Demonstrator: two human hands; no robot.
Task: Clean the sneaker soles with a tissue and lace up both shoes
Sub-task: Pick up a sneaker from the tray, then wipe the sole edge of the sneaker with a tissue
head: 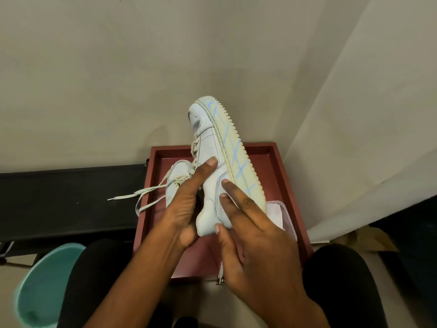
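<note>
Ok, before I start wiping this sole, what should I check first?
1. Held sneaker secure: ok; left hand grips its heel end, right hand lies flat on its side.
2. Sole exposed: ok; it faces right, in plain view.
3. Tissue in hand: not ok; a pale sheet, likely the tissue, lies in the red tray beneath the shoe.
4. Hand free to fetch it: not ok; both are on the shoe.
5. Second sneaker laced: not ok; its laces trail loose over the tray's left edge.
6. Dirt on sole: cannot tell.
</note>
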